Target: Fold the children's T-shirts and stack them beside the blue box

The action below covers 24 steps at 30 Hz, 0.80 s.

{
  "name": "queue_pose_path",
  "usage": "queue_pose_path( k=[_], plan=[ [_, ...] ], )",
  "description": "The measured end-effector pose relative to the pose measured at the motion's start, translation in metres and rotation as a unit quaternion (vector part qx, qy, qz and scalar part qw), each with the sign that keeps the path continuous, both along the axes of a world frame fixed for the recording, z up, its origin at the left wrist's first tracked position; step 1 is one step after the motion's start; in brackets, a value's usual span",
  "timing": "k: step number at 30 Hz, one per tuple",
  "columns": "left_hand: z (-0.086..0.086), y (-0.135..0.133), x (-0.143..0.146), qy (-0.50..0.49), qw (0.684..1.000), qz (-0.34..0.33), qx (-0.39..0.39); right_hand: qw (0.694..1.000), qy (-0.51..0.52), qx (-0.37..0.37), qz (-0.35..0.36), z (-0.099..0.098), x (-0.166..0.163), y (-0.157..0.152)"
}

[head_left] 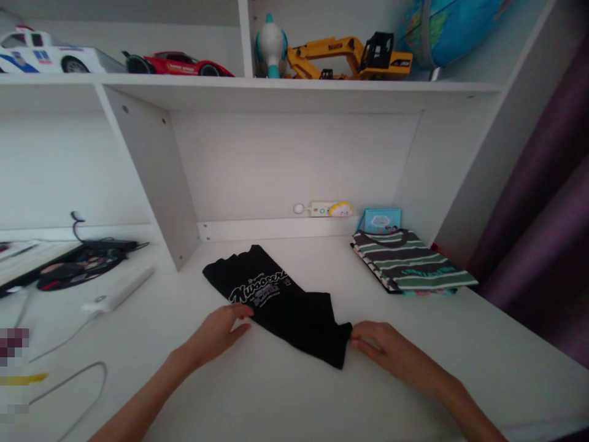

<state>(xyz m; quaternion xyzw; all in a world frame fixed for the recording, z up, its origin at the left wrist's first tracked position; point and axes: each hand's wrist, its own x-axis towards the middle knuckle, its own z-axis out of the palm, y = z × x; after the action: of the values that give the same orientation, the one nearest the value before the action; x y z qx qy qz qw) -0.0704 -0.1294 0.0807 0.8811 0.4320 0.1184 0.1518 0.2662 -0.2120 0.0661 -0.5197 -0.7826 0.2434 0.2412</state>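
A black T-shirt [294, 313] with white lettering lies partly folded and slanted on the white desk. My left hand [225, 328] is at its near left edge. The fingertips touch the cloth beside the lettering, while the thumb stays apart below, off the fabric. At the shirt's right end, my right hand [380, 344] has its fingertips closed on the corner of the black cloth. Part of that grip is hidden behind the fingers.
Folded striped clothing [409, 261] is stacked at the back right, before a blue desk calendar [381, 220]. A power strip [321, 209] sits at the back wall. On the left are a white device [119, 291] and cables. Toy vehicles [179, 63] line the shelf above.
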Motion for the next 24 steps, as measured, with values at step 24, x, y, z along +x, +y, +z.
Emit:
queue_pose_path(
  k=[24],
  plan=[
    [0.000, -0.031, 0.069, -0.112, 0.994, 0.011, 0.002, 0.976, 0.199, 0.036, -0.077, 0.006, -0.090, 0.014]
  ],
)
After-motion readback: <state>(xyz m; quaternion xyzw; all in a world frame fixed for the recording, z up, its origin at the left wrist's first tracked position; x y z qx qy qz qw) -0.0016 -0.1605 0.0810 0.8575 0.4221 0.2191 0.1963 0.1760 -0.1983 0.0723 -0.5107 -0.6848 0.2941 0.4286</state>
